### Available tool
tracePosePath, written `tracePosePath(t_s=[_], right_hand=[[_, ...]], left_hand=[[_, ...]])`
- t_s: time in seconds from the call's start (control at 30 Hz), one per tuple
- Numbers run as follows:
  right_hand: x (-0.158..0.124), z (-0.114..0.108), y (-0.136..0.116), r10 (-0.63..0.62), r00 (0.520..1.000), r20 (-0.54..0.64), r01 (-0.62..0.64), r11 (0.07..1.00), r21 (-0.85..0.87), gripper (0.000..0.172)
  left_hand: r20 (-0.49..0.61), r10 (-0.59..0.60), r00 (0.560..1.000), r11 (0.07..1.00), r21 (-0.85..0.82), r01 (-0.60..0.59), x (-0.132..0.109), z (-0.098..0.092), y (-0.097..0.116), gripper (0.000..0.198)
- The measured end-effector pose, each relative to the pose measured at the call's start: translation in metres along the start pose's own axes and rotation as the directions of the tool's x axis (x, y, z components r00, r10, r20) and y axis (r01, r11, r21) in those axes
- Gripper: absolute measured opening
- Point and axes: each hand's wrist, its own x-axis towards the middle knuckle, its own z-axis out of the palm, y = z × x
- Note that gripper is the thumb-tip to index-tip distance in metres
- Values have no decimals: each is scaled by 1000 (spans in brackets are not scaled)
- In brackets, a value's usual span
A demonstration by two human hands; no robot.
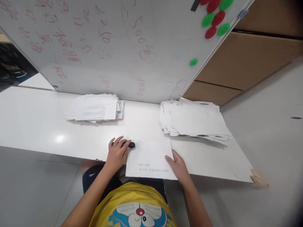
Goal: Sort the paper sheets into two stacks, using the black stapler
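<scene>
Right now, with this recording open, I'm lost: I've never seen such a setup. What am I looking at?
There's no machine here, just a person's bare hands. The single picture comes from a head-worn camera looking forward and down. The right hand holds the right edge of a printed paper sheet. The left hand curls over a slim black object; whether it's gripped is unclear. On the white table lie a left paper stack and a right paper stack. Behind stands a whiteboard with red handwriting and round magnets.
</scene>
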Motion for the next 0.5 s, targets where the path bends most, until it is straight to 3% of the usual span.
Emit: tracePosePath(t_s=[0.17, 0.4, 0.5], right_hand=[[9, 3, -6, 24, 999, 36, -25, 999, 25, 42], [18, -1, -11, -5, 998, 60, 3, 999, 38, 45], [17, -6, -12, -16, 993, 114, 8, 998, 65, 46]], left_hand=[[-7, -27, 1000, 1000, -15, 27, -4, 2, 6, 36], [-46, -17, 999, 999, -39, 15, 2, 9, -4, 37], [-46, -86, 995, 983, -166, 78, 0, -7, 14, 37]])
